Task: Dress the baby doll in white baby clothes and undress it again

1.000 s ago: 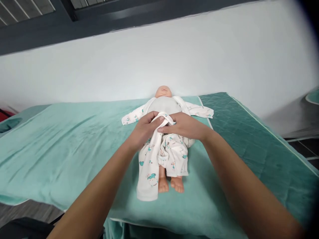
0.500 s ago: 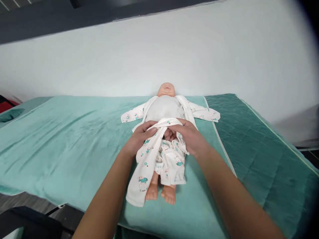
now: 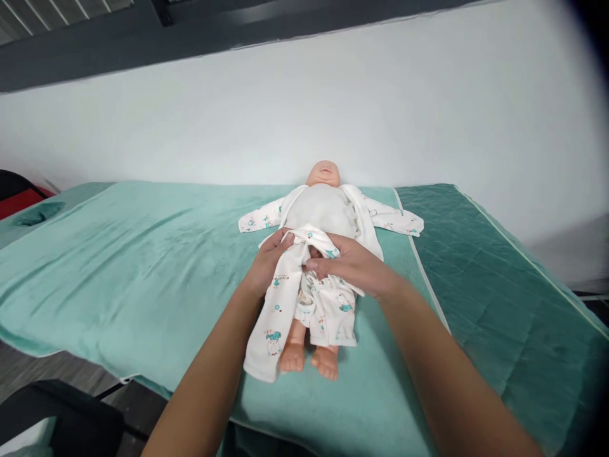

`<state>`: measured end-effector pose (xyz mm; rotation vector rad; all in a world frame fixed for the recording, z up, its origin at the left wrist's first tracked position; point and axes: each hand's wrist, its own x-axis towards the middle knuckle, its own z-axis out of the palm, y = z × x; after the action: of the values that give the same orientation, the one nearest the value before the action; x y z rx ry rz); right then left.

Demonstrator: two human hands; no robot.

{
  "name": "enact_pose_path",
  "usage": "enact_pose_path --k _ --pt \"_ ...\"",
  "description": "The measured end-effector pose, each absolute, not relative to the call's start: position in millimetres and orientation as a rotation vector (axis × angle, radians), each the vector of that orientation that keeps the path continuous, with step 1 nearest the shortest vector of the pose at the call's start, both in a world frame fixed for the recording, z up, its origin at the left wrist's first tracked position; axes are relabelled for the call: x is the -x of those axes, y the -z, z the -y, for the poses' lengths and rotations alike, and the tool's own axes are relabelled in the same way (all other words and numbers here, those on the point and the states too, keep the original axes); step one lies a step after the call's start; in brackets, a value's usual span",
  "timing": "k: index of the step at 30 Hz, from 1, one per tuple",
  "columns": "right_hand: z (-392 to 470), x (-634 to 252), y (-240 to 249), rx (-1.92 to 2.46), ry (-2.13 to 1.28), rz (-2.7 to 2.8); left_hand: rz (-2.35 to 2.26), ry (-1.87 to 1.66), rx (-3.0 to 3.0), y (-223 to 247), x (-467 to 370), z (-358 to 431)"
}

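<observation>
Well, from my seat at the far end of the feed, I pick up a red and black object (image 3: pixel 21 204) at the far left, too cut off for me to name, and one black chair (image 3: pixel 61 412) at the near left. Next comes a smooth teal bed cover (image 3: pixel 143 254), rumpled in long creases and spreading past the middle.

On its middle part lies one baby doll (image 3: pixel 323 209), on its back, head at the far end, with a pale grey torso. A white baby jacket (image 3: pixel 368 228) lies open around that torso, its two printed sleeves stretched out left and right; I cannot tell what is inside them.

Over the doll's lower body I see one pair of white baby trousers (image 3: pixel 278 304), patterned with small teal and coral figures. Their left leg hangs long and flat past the doll's ankle; the right one is bunched shorter. Two bare feet (image 3: pixel 292 358) show at the near end.

My left hand (image 3: pixel 270 259) pinches the waistband's left side, thumb on top. My right hand (image 3: pixel 359 263) has its thumb and fingers closed around the gathered cloth on the right, some fingers hidden. Farther right lies one dark green quilted cover (image 3: pixel 499 273).
</observation>
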<state>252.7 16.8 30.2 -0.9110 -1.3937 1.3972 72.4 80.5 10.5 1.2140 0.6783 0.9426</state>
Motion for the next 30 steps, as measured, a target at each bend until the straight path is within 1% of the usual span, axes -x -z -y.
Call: enact_pose_path --k 7,10,16,21,26,30 --pt "-15 -238 -27 1.138 -1.293 1.324 -0.655 -0.955 -1.237 -8 -76 -77" --pt "-17 -237 -25 1.131 -1.274 1.222 -0.675 -0.956 -1.269 -7 -76 -77" --pt "-14 -236 -28 1.115 -1.388 1.199 -0.742 -1.037 -1.300 -2 -77 -77" --pt "-13 -234 -25 1.181 -1.289 1.184 -0.729 -1.071 -1.329 1 -78 -76" --pt "-12 -235 -27 1.154 -1.320 1.262 -0.748 -1.064 -1.352 0 -78 -75" --pt "-9 -224 -28 1.166 -1.249 1.263 -0.828 -1.176 -1.446 2 -77 -72"
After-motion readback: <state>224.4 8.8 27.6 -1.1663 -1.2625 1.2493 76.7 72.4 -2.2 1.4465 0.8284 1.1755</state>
